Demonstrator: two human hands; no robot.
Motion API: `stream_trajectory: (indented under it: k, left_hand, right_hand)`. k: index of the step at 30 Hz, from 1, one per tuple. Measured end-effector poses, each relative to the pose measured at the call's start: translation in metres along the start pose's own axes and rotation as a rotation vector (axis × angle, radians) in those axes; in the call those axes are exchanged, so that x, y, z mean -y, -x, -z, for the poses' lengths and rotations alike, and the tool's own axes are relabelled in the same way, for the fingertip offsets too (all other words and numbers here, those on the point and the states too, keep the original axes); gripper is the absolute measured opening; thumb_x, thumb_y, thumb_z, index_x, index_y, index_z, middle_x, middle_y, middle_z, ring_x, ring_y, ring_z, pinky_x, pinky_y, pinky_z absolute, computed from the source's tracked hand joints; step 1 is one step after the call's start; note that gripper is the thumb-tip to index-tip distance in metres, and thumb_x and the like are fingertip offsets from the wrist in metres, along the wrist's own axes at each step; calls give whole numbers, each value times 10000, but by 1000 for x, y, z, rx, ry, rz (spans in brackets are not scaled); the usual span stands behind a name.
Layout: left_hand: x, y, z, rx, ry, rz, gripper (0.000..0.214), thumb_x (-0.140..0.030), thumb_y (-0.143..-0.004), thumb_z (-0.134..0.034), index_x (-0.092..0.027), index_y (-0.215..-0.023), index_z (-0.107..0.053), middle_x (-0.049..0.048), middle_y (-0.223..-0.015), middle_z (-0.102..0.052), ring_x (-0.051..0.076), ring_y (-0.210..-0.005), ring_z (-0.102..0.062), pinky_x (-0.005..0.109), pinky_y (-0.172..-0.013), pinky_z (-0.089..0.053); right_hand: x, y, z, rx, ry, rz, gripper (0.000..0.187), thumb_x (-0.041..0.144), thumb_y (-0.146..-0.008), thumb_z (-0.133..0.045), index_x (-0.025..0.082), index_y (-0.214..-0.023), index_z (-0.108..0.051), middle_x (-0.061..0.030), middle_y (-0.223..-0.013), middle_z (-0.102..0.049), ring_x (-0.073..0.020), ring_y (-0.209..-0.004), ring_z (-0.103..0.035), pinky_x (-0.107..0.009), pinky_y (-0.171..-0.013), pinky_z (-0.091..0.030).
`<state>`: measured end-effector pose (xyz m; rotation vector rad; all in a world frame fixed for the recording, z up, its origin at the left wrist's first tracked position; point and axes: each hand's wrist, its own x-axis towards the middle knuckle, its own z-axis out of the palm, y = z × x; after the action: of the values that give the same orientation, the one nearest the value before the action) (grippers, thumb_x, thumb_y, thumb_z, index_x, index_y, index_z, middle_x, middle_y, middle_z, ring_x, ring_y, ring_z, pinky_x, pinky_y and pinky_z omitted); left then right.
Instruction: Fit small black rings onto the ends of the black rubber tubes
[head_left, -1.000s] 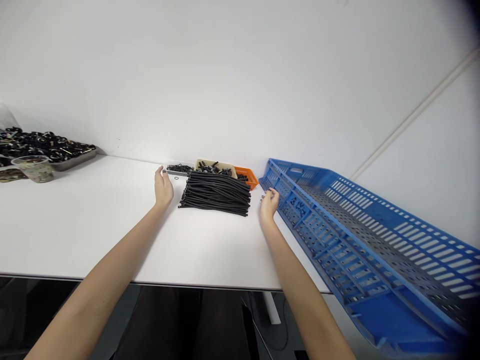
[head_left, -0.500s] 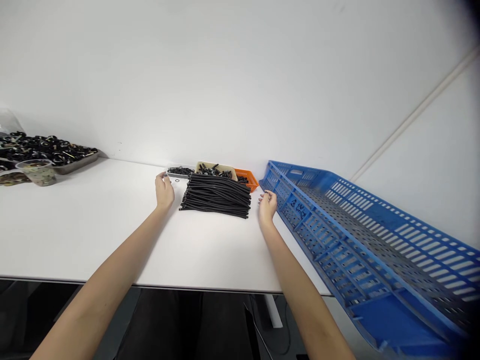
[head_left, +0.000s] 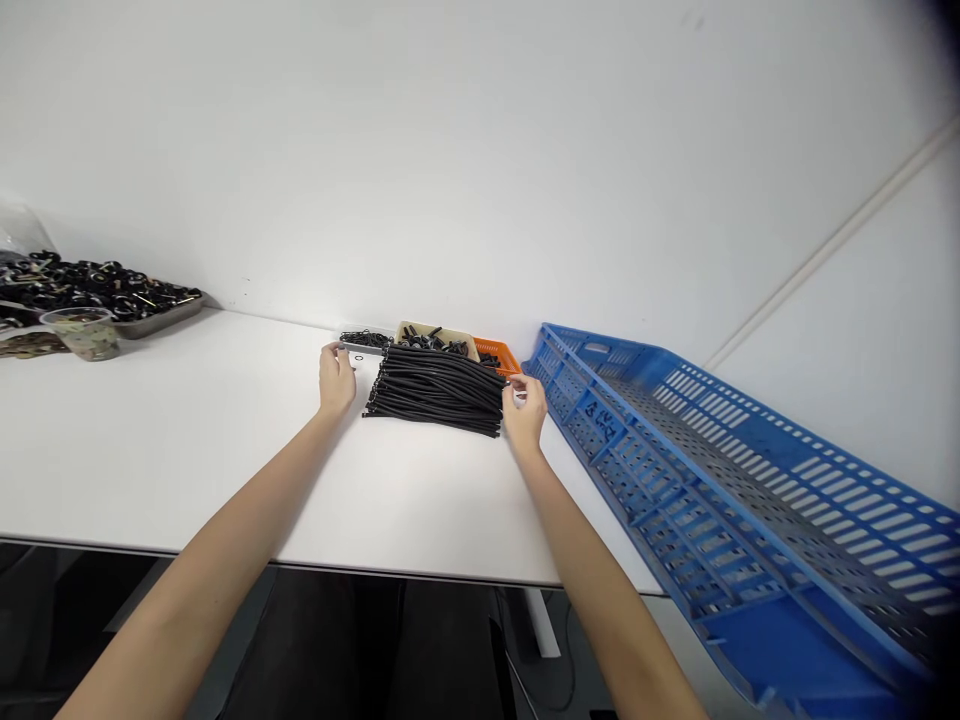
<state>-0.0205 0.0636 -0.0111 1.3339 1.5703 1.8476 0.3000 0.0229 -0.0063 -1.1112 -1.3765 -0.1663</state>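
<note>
Single head-worn view, looking forward and down across a white table (head_left: 187, 450) toward the wall, arm's reach away

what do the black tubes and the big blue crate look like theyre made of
The black tubes look like matte rubber or soft plastic: dull, no glint, slightly bent in the stack. The blue crate looks like moulded hard plastic: uniform colour, slotted walls, perforated floor, faint sheen.

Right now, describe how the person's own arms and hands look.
Both arms are bare up to the picture's lower edge: no sleeves, gloves, watch or bracelet show. The left hand and right hand are bare too, with no rings that can be made out. The forearms are slim; nails are too small to judge.
</note>
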Motion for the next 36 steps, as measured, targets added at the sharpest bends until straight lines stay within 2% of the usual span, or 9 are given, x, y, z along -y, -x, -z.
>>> stream_trajectory:
  k: [4,12,20,36]
  left_hand:
    - [-1,2,0,27,-1,6,319,-333,-968,-302,-190,-1178,-494,130,-1202,-574,223,-972,-613,387,-863,-518]
    - [1,4,-1,58,-14,-4,304,-326,-967,-315,-181,-1167,-490,119,-1170,-578,196,-914,-599,346,-823,-493]
    - [0,3,0,63,-26,16,306,-337,-967,-307,-184,-1158,-492,112,-1143,-586,178,-815,-587,346,-812,-471]
    - [-2,3,1,55,-19,18,298,-314,-955,-322,-168,-1144,-501,129,-1138,-587,200,-861,-601,354,-796,-483]
  right_hand:
    - [8,3,-3,71,5,109,165,245,-829,-464,200,-890,-612,-58,-860,-609,-212,-837,-566,-367,-818,-476]
    - [-4,1,-2,14,-7,42,168,233,-811,-470,195,-885,-615,-52,-859,-607,-198,-804,-570,-362,-798,-480]
    - [-3,1,-2,17,-12,29,171,230,-821,-462,196,-891,-615,-53,-871,-607,-192,-809,-574,-349,-785,-484]
    - [-5,-1,-1,18,-4,20,169,239,-833,-456,196,-892,-608,-56,-866,-603,-193,-793,-571,-349,-776,-485]
